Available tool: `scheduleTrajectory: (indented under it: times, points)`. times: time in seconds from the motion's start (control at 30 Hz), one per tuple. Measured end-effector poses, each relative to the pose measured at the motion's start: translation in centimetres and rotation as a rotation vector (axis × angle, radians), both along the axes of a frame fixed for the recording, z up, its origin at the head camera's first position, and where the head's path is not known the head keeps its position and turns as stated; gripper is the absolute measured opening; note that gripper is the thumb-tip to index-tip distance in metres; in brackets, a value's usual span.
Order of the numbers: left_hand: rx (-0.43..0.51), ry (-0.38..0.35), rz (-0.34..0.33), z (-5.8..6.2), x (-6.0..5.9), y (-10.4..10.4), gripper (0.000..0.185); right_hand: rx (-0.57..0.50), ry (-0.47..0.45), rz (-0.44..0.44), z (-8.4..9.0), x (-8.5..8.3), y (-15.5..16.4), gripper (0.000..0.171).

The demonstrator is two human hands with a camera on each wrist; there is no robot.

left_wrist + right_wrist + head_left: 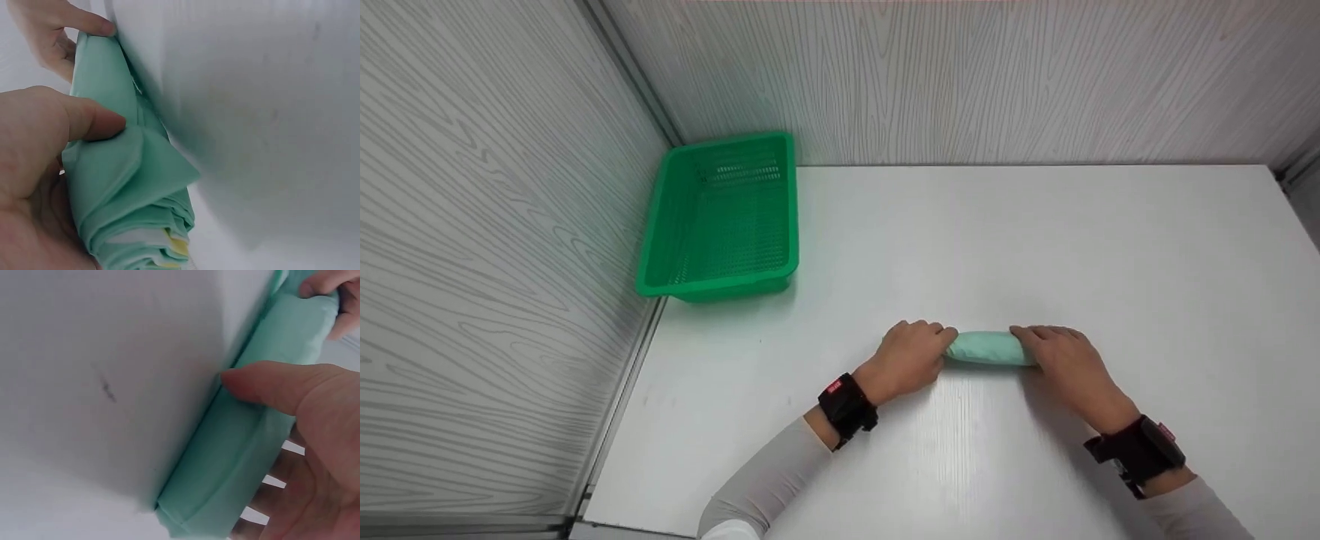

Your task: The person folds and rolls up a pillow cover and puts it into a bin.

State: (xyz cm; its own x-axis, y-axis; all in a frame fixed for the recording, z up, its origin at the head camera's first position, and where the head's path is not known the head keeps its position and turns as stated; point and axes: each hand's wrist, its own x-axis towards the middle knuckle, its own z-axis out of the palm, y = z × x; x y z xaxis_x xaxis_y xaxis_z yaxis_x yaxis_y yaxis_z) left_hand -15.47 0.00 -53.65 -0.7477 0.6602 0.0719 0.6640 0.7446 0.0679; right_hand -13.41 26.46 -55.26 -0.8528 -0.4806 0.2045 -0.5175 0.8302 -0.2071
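A mint-green cloth (988, 348), rolled into a tight cylinder, lies crosswise on the white table (960, 247). My left hand (909, 355) grips its left end; in the left wrist view the thumb presses on the roll (112, 174), where a loose folded corner sticks out and white and yellow layers show at the end. Toward the right end, my right hand (1069, 367) holds the roll. In the right wrist view its thumb lies across the cloth (219, 467) and the fingers are on the opposite side, partly hidden.
A green plastic basket (793, 210) with perforated sides stands at the back left corner, against the wood-grain panels (510, 225). Another panel (960, 82) rises along the table's back edge. Black straps (847, 406) are worn on both wrists.
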Motion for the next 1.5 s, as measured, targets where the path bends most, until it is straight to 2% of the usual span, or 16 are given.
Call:
scheduleTrajectory:
  times: [0.1,0.27,0.43,0.53,0.63,0.73,0.8,0.93,1.03,1.1,1.23,1.33,1.4,1.47,1.5]
  points:
    - [0.014,-0.038,-0.004,0.3,0.4,-0.2,0.022,-0.013,0.015,0.018,-0.2,-0.2,0.0,0.063]
    - [0.049,-0.109,0.011,0.5,1.1,-0.6,0.022,-0.035,0.054,0.053,-0.1,-0.4,-0.4,0.052]
    - [0.092,-0.182,0.018,0.4,1.6,-0.3,0.042,-0.081,0.107,0.083,1.7,-0.4,-0.7,0.043]
    - [0.138,-0.208,0.018,0.1,1.8,0.0,0.047,-0.086,0.110,0.117,3.1,-0.4,-1.1,0.039]
    - [0.190,-0.224,0.021,-0.3,1.9,-0.1,0.038,-0.067,0.068,0.145,3.8,-0.6,-1.5,0.033]
    - [0.196,-0.269,0.012,-0.3,1.8,-0.3,0.027,-0.036,0.005,0.168,4.4,-0.7,-1.4,0.028]
    - [0.196,-0.322,-0.006,0.0,1.5,-0.4,0.022,-0.025,-0.050,0.177,4.9,-0.8,-1.1,0.024]
    - [0.248,-0.459,-0.088,1.0,0.8,-1.1,0.015,-0.066,-0.196,0.191,6.5,-1.2,-0.3,0.019]
    - [0.347,-0.579,-0.141,1.5,0.3,-2.0,0.012,-0.193,-0.291,0.183,7.5,-2.1,0.0,0.021]
    - [0.421,-0.668,-0.151,1.5,-0.1,-2.4,0.016,-0.311,-0.320,0.140,7.7,-2.8,0.1,0.028]
    - [0.621,-0.881,-0.124,1.1,-0.6,-2.7,0.024,-0.668,-0.383,-0.085,7.3,-4.1,-0.6,0.055]
    - [0.795,-1.022,-0.080,0.5,-0.6,-2.3,0.027,-1.019,-0.489,-0.256,6.2,-4.4,-2.0,0.070]
    - [0.902,-1.085,-0.029,0.0,-0.4,-1.7,0.029,-1.232,-0.584,-0.324,5.3,-4.2,-3.3,0.077]
    - [0.978,-1.115,0.036,-0.5,0.0,-1.1,0.032,-1.360,-0.676,-0.368,4.4,-3.7,-4.7,0.079]
    - [1.012,-1.127,0.066,-0.7,0.2,-0.8,0.034,-1.385,-0.715,-0.385,4.0,-3.3,-5.3,0.080]
